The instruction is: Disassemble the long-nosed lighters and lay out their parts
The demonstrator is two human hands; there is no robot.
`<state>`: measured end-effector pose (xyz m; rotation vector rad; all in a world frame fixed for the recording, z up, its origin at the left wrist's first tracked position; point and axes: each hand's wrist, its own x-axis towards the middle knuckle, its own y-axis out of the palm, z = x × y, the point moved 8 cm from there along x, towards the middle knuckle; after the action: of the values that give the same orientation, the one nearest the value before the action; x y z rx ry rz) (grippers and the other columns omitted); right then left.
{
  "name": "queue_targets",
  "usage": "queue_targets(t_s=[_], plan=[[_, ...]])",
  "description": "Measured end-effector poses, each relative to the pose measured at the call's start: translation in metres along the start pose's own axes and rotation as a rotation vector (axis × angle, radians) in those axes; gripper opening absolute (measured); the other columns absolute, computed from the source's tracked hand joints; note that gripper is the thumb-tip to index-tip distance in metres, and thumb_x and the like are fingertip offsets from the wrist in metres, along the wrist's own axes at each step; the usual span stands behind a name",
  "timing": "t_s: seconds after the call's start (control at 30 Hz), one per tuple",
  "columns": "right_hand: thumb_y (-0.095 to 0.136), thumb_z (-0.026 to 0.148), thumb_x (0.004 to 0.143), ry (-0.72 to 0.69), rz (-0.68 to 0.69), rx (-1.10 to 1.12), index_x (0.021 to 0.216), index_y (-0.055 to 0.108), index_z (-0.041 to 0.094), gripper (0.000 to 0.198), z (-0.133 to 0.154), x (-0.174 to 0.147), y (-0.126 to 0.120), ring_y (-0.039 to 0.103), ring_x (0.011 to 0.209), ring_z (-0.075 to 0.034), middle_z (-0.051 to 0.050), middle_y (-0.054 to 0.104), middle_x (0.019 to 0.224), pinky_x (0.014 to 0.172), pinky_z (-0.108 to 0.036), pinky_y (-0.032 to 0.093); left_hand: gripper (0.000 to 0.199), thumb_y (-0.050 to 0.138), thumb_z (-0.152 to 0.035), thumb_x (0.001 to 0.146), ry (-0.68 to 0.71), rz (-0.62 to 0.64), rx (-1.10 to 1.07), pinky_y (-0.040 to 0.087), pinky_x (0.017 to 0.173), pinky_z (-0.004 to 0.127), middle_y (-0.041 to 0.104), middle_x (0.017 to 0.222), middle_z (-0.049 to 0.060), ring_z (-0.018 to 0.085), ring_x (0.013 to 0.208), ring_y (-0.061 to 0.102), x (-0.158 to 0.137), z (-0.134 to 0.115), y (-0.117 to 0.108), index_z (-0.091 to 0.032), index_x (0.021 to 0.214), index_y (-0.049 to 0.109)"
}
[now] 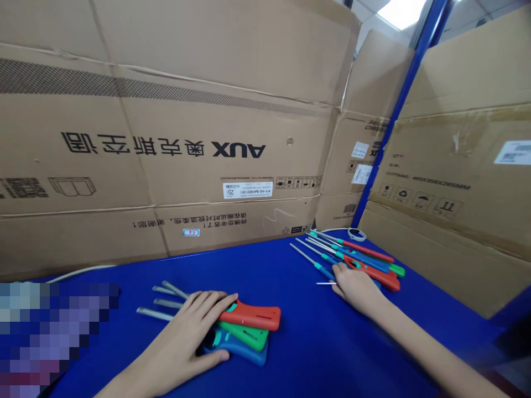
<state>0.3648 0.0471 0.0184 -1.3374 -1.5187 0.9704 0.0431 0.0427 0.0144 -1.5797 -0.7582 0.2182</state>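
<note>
Near the middle front, my left hand (203, 320) lies across a small pile of long-nosed lighters, its fingers over the far side and its thumb along the near side. An orange-red lighter (257, 316), a green lighter (253, 335) and a blue lighter (244, 349) show in this pile. Their metal tubes point left, beyond my hand. To the right, the fingers of my right hand (357, 287) are bent down on a lighter; its thin metal tube (324, 283) sticks out left, and my hand hides most of its body.
Several more lighters, with an orange-red one (369, 251) at the back, lie close behind my right hand. A white ring-shaped object (357, 234) sits behind them. Large cardboard boxes (186, 110) wall the back and right of the blue table (315, 354). The left corner is pixelated.
</note>
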Motion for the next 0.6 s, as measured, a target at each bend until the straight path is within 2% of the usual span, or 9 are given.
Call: queue_targets(t_s=[0.1, 0.17, 0.3, 0.43, 0.5, 0.6], plan=[[0.050, 0.013, 0.082, -0.031, 0.012, -0.014, 0.088, 0.059, 0.015, 0.010, 0.006, -0.004, -0.005, 0.068, 0.074, -0.023, -0.011, 0.068, 0.086, 0.059, -0.026, 0.043, 0.074, 0.060, -0.052, 0.084, 0.006, -0.003, 0.004, 0.036, 0.100, 0.046, 0.047, 0.135, 0.007, 0.031, 0.120, 0.045, 0.000, 0.000, 0.001, -0.031, 0.146, 0.025], [0.049, 0.017, 0.085, -0.037, 0.010, -0.023, 0.089, 0.059, 0.016, 0.010, -0.004, -0.001, -0.014, 0.068, 0.079, -0.022, -0.009, 0.069, 0.087, 0.062, -0.025, 0.044, 0.074, 0.060, -0.052, 0.084, 0.004, -0.001, -0.002, 0.037, 0.100, 0.046, 0.047, 0.135, 0.007, 0.030, 0.120, 0.045, 0.001, 0.001, 0.001, -0.031, 0.146, 0.025], [0.042, 0.018, 0.091, 0.094, -0.025, -0.088, 0.103, 0.058, 0.014, 0.021, -0.056, 0.014, -0.032, 0.068, 0.081, -0.026, -0.015, 0.068, 0.098, 0.061, -0.029, 0.044, 0.073, 0.060, -0.052, 0.084, -0.009, 0.008, -0.017, 0.037, 0.099, 0.046, 0.047, 0.133, 0.007, 0.030, 0.119, 0.044, 0.001, 0.000, 0.001, -0.031, 0.145, 0.025], [0.045, 0.023, 0.091, 0.168, -0.023, -0.130, 0.105, 0.061, 0.013, 0.023, -0.095, 0.024, -0.027, 0.069, 0.079, -0.030, -0.017, 0.067, 0.098, 0.058, -0.031, 0.044, 0.074, 0.060, -0.051, 0.084, -0.003, 0.002, -0.030, 0.036, 0.099, 0.046, 0.048, 0.132, 0.009, 0.031, 0.118, 0.045, 0.001, -0.002, -0.001, -0.030, 0.146, 0.025], [0.047, 0.028, 0.091, 0.169, -0.020, -0.135, 0.106, 0.062, 0.015, 0.025, -0.099, 0.022, -0.023, 0.069, 0.080, -0.029, -0.016, 0.066, 0.101, 0.057, -0.030, 0.044, 0.074, 0.060, -0.051, 0.084, -0.003, 0.006, -0.039, 0.035, 0.100, 0.047, 0.048, 0.132, 0.009, 0.031, 0.118, 0.044, 0.001, -0.003, -0.001, -0.031, 0.146, 0.025], [0.043, 0.036, 0.092, 0.157, -0.054, -0.071, 0.114, 0.059, 0.019, 0.031, -0.088, 0.016, -0.023, 0.068, 0.087, -0.029, -0.015, 0.063, 0.113, 0.061, -0.031, 0.045, 0.074, 0.060, -0.051, 0.084, -0.007, 0.026, -0.044, 0.033, 0.101, 0.048, 0.046, 0.134, 0.008, 0.032, 0.120, 0.043, 0.001, -0.003, -0.001, -0.031, 0.145, 0.024]])
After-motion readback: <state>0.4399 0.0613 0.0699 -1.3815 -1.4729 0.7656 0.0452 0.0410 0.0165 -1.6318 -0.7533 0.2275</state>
